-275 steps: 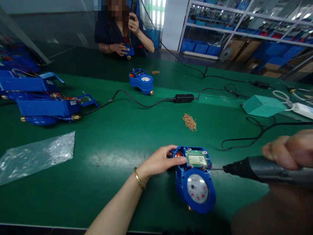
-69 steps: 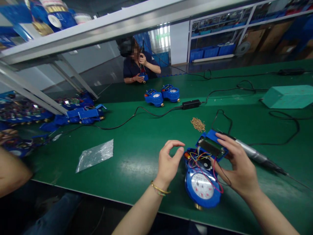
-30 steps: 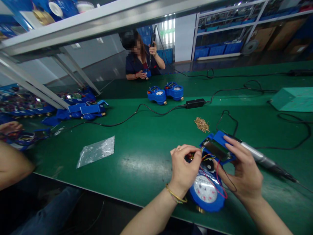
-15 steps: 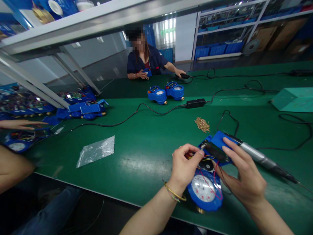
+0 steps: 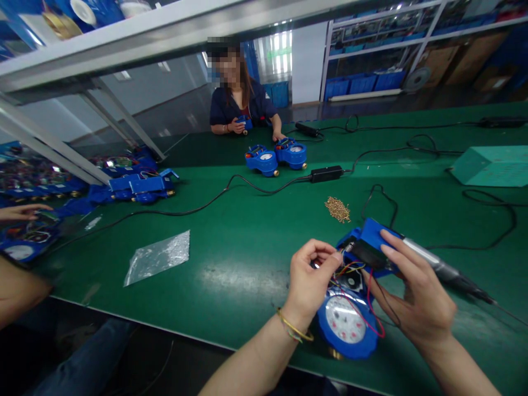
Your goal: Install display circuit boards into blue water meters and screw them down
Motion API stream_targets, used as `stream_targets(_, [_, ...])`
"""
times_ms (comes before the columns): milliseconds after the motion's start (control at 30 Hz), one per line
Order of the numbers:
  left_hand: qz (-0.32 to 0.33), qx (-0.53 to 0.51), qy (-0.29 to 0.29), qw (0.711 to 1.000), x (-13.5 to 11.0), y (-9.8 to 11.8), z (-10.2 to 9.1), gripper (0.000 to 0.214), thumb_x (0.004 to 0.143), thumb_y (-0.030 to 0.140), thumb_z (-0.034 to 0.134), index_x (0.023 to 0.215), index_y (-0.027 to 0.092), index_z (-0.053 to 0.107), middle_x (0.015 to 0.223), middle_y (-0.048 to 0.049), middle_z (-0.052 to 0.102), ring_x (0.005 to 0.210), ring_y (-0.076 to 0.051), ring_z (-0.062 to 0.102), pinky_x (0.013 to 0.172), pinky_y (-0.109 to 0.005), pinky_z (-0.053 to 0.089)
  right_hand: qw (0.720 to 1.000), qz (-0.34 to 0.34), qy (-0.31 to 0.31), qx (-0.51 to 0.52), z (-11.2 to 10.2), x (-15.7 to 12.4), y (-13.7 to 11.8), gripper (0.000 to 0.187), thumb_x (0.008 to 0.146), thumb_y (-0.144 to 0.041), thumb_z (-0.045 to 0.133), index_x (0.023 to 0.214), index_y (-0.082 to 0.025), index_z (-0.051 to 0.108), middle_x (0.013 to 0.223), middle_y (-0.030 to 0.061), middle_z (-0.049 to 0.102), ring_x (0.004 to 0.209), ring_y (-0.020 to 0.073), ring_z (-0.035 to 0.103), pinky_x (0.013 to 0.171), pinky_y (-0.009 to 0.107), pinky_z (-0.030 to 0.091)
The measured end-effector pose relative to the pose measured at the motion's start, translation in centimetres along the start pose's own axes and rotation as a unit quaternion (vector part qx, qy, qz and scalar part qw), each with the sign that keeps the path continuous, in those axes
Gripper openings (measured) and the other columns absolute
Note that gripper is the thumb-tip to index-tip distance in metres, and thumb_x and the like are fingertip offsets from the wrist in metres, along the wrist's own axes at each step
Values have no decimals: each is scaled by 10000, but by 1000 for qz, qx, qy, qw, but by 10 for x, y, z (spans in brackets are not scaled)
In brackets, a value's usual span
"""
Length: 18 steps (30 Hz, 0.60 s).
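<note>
Meter (image 5: 345,324) on near bench (image 5: 231,269), R of ctr, unit open. L hand (image 5: 309,275), clear of wires (image 5: 351,268) ~2 s ago, now at them: thumb + index pinched on wires, which one can't tell. R hand (image 5: 424,291) part-curled, gripping raised cover (image 5: 374,234).

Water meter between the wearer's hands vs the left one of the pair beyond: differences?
The near water meter has the left hand and right hand at it; the far water meter has none.
A red wire loops outside the near one; no such loop shows on the far one.
The near one's brass fitting points toward the wearer; the far one's, toward picture lower right.
Both: blue body, pale round dial.
</note>
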<state>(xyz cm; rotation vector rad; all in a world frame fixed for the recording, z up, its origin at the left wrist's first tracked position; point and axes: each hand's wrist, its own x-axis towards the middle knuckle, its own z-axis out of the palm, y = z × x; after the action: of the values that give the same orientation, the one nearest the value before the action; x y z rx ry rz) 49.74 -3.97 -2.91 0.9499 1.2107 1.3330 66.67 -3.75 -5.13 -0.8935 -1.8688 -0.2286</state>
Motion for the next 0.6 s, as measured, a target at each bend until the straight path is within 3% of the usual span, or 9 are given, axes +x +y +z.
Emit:
stream_targets(333, [-40, -19, -13, 999, 1, 3, -2, 90, 681, 233, 759, 681, 152, 721, 673, -12, 666, 641, -116, 530, 662, -251, 422, 1000, 16, 4, 11, 0, -3, -1, 758, 790, -71, 762, 1464, -223, 452, 1427, 58, 544, 1153, 211, 640, 1042, 316, 486])
stream_targets(600, [-9, 16, -39, 999, -1, 5, -4, 103, 711, 244, 726, 650, 166, 699, 624, 14, 612, 610, -111, 477, 619, -239, 376, 1000, 13, 6, 20, -1, -4, -1, 759, 780, -74, 767, 1459, -207, 455, 1405, 84, 565, 1159, 219, 638, 1021, 314, 498])
